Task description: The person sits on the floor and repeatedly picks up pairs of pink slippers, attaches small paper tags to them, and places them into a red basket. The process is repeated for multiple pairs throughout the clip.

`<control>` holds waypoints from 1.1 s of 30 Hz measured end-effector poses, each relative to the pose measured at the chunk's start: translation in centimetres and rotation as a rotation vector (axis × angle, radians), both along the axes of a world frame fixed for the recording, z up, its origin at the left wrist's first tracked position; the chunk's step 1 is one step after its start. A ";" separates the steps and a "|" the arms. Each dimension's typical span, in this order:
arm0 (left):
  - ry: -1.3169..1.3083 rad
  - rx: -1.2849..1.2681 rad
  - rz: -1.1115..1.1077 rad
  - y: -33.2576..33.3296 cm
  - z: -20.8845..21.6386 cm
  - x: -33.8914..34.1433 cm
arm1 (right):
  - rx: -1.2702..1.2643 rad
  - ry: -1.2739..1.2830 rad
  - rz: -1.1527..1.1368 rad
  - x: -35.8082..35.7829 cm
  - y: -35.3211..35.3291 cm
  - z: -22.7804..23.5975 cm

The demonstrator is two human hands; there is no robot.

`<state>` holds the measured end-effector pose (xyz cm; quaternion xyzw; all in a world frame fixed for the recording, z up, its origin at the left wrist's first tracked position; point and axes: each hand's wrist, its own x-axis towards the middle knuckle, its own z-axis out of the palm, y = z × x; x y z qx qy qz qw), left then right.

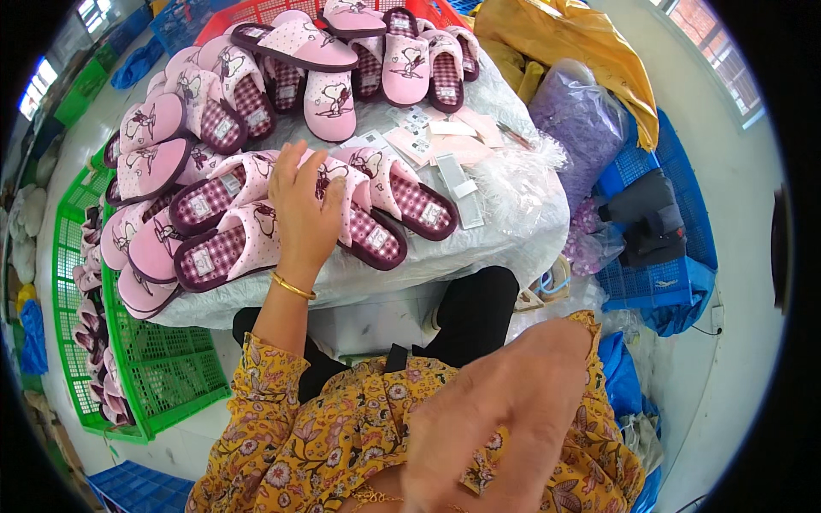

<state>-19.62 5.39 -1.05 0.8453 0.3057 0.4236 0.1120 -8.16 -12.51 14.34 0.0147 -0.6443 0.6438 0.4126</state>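
The left hand (305, 205), fingers apart, rests over plaid-lined slippers (224, 250) left of centre, their heels splaying lower left and lower right; the blurred right hand (505, 410), lower centre, is farther, grip unclear.

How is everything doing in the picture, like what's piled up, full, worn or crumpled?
Pink slippers: heaped, some overlapping.
Left hand: open, resting on slippers.
Right hand: raised, blurry.
Gold bracelet: worn.
Paper cards: scattered.
Green basket: holding slippers.
Clear bag: filled with purple stuff.
Yellow sheet: crumpled.
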 end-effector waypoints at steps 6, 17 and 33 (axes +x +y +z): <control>-0.018 -0.042 -0.058 -1.4 0.8 0.8 | -0.312 -0.915 -1.498 10.5 8.0 -7.5; 0.046 -0.089 -0.064 -1.9 0.3 0.8 | -0.269 -1.847 -1.468 16.5 16.6 -17.7; 0.074 -0.047 -0.130 -1.7 1.0 2.4 | -0.146 -1.628 -1.434 18.3 17.0 -19.9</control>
